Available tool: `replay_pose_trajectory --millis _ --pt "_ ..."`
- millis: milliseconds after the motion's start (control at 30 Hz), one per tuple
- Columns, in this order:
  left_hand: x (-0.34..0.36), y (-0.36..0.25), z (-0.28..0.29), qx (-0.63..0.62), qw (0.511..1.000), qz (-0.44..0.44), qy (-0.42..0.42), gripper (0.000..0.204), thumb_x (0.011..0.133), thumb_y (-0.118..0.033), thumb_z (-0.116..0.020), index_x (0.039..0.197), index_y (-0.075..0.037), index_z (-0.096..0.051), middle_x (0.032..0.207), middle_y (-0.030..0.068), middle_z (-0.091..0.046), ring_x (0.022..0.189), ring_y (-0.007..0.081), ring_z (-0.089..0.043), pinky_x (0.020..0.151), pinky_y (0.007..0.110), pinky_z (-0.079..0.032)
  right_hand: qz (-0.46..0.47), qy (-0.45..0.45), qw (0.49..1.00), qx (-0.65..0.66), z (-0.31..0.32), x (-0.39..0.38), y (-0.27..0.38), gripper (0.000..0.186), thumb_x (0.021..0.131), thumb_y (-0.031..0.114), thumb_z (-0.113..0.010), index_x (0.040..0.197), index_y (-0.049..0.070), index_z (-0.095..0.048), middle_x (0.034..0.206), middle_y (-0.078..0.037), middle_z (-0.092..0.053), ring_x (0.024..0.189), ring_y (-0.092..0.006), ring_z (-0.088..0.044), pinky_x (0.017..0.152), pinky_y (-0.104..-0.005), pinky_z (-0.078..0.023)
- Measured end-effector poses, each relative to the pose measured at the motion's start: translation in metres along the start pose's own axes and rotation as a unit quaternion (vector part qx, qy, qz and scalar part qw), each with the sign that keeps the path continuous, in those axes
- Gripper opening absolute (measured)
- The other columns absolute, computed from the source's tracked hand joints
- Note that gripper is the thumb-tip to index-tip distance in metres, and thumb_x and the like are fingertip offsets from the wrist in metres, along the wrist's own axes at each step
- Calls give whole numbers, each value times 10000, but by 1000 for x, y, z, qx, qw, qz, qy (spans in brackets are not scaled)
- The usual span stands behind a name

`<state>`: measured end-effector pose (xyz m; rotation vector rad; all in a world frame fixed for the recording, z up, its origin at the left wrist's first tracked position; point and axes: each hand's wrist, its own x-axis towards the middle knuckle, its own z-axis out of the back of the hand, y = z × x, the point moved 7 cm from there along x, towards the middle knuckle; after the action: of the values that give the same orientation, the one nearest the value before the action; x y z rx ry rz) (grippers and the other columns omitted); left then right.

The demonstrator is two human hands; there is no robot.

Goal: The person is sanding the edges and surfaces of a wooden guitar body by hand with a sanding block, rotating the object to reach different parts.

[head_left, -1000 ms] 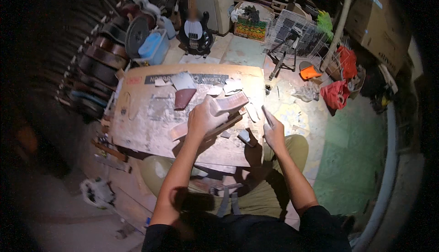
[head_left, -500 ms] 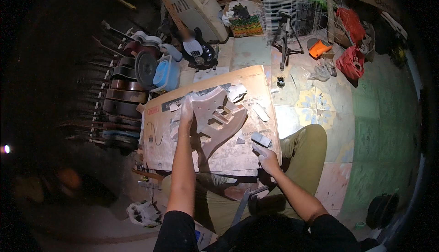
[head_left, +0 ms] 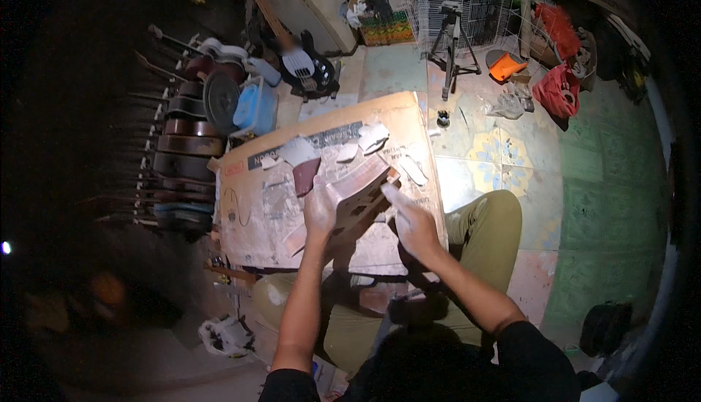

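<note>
Tilting steeper: guitar body [head_left: 359, 181] | left grip [head_left: 319, 211] holding | right grip [head_left: 415, 224] closer

Patterned tile floor [head_left: 537, 155], green tiles [head_left: 602, 212] at right, small white light [head_left: 6, 247] shining in darkness at far left

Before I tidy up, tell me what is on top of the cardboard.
Pale scraps and a dark red piece lie on the cardboard. The guitar body in the left hand hides whatever is beneath it.

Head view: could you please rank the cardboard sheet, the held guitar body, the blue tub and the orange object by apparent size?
1. Cardboard sheet
2. Guitar body, partly hidden
3. Blue tub
4. Orange object
</note>
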<state>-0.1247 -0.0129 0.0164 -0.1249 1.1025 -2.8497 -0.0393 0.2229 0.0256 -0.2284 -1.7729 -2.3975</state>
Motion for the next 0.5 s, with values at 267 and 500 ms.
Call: replay_pose_trajectory --millis 267,500 --pt "-25 -20 -4 12 996 -17 -89 651 1061 -441 -288 717 46 -550 653 280 -549 641 479 -529 646 572 -374 92 3 991 -101 -39 20 25 535 826 7 -526 1342 126 -598 1297 -181 -614 1065 -361 -650 849 -412 -561" --pt "-36 -42 8 47 995 90 -22 531 1014 -321 -374 758 34 -675 769 329 -629 802 528 -623 742 599 -463 34 55 997 -45 -38 11 63 605 781 -21 -549 1369 121 -566 1212 -193 -647 983 -401 -638 875 -442 -536"
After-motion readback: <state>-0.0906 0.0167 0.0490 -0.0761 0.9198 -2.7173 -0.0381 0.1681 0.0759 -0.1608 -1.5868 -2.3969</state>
